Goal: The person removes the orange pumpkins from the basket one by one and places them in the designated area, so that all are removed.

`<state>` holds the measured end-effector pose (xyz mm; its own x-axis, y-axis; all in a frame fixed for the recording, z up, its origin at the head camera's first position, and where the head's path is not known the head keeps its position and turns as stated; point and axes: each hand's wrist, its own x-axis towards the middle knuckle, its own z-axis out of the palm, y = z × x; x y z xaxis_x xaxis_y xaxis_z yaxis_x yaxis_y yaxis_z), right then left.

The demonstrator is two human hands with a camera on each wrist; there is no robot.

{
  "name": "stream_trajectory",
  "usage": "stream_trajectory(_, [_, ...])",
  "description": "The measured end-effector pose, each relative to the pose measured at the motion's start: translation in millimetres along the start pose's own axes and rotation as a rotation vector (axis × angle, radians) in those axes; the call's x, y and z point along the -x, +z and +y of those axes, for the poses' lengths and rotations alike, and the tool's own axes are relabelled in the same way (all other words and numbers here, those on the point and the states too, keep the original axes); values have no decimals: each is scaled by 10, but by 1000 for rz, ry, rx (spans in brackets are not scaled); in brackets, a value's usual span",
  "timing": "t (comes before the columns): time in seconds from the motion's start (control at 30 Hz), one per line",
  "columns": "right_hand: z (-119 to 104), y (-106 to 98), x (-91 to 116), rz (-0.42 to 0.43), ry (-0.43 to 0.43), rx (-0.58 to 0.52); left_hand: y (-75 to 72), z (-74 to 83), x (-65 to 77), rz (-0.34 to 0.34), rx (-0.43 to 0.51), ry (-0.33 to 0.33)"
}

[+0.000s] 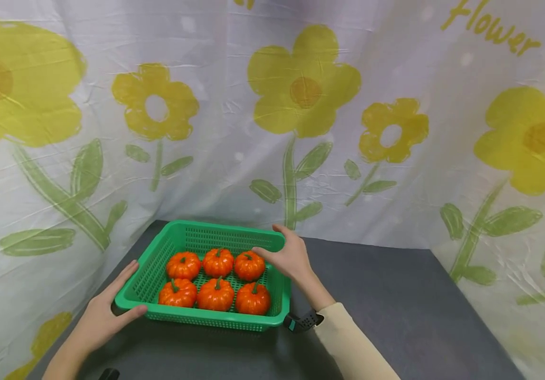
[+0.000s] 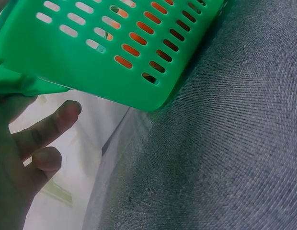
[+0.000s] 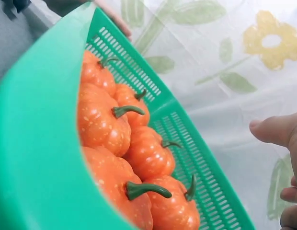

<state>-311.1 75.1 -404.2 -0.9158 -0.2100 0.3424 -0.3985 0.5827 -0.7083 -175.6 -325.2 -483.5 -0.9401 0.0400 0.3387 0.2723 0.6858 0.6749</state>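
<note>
1. Head view: so there's a green plastic basket (image 1: 206, 317) left of centre in the lower half of the frame, sitting on a dark grey table (image 1: 372, 295). Six shiny orange pumpkins (image 1: 215, 295) with green stems are in it, two rows of three. The left hand (image 1: 99, 319) is at its lower-left corner, thumb by the front rim, fingers along the left side, thumb and fingers spread apart. The right hand (image 1: 291, 256) is over the upper-right corner, thumb and fingers apart too. Black wristband (image 1: 306, 320) and cream sleeve (image 1: 353, 343) on that arm. Flower-print curtain (image 1: 225, 174) fills the upper frame.

2. Left wrist view: basket's slotted wall across the top, orange peeking through. Left hand's at the left edge, two fingertips free in the air below the rim; can't tell how firmly the rest touches.

3. Right wrist view: basket runs from the left side to bottom centre, pumpkins inside. Right hand's at the right edge, thumb pointing left, clear of the rim, clamped on nothing I can see.
</note>
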Motion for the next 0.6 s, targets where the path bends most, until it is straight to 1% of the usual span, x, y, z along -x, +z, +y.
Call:
stream_trajectory(0.3, [-43, 126, -90, -35, 57, -7, 6, -9, -3, 0, -21, -17])
stream_trajectory(0.6, [-102, 258, -141, -69, 90, 3, 10, -3, 7, 27, -27, 3])
